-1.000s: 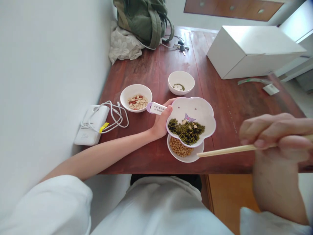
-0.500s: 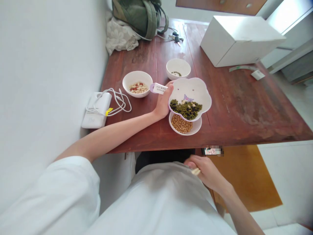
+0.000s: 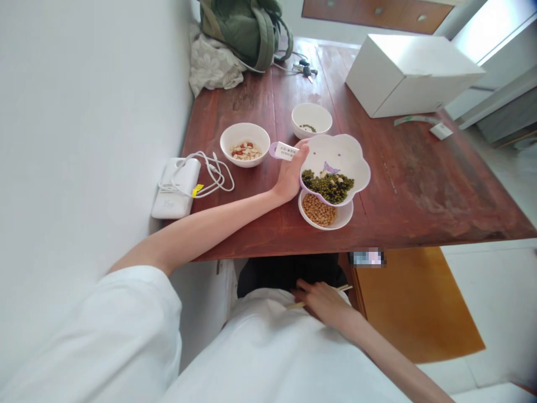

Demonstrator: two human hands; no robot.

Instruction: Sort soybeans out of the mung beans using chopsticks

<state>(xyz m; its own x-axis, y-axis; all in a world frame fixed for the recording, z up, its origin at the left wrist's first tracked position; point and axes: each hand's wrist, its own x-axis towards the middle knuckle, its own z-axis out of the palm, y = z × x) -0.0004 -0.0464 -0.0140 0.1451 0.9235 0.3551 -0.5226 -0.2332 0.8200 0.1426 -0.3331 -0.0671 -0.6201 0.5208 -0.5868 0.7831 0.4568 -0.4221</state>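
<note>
My left hand grips the rim of a white, flower-shaped bowl with a lilac edge and a labelled tab, and tilts it toward me. Green and dark beans with a few pale pieces lie in its lower part. Partly hidden beneath it is a round white bowl of yellow soybeans. Down at my lap, my right hand is closed round wooden chopsticks; its fingertips are partly hidden. A white bowl of peanuts stands left, and another white bowl with a few green beans stands behind.
A white power bank with a coiled cable lies by the wall. On the wooden table are a green backpack, patterned cloth, keys and a white box. A phone lies below the table's edge.
My right hand has moved left and lower across my lap, and the chopsticks now show on both sides of it. The left hand keeps the flower-shaped bowl; the view has shifted slightly.
</note>
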